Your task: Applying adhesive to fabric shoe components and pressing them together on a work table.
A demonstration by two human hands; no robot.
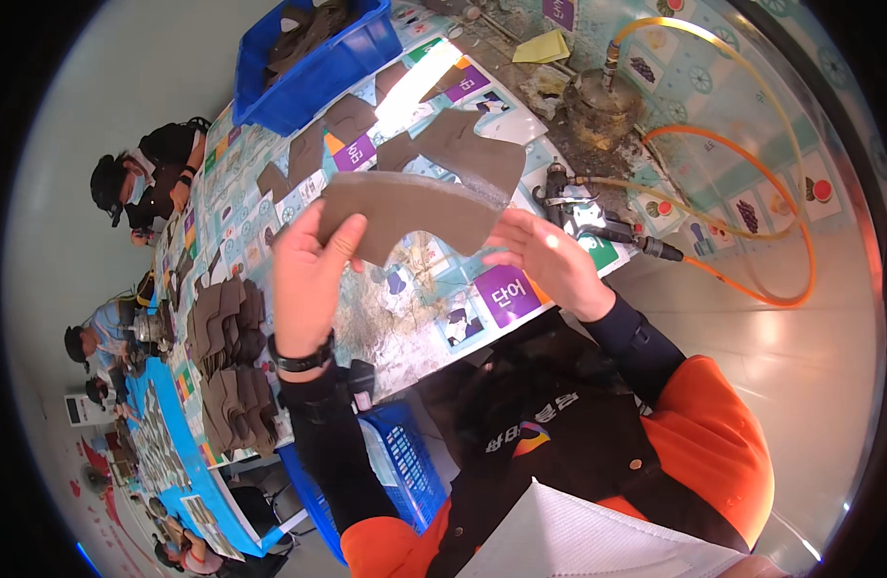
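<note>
- Brown curved panel [405,210] spans the frame's centre, long axis running left to right, dipping slightly rightward.
- Left hand [313,265] pinches its left end between thumb and fingers.
- Right hand [556,258] is unclosed beside the right end; contact cannot be told.
- Tabletop's [376,332] near edge slants below both; loose brown pieces [477,154] lie beyond, spray gun [612,230] right of centre.

A spray gun [590,222], hose [810,255] and stacked brown pieces [217,323] mark a workshop
</note>
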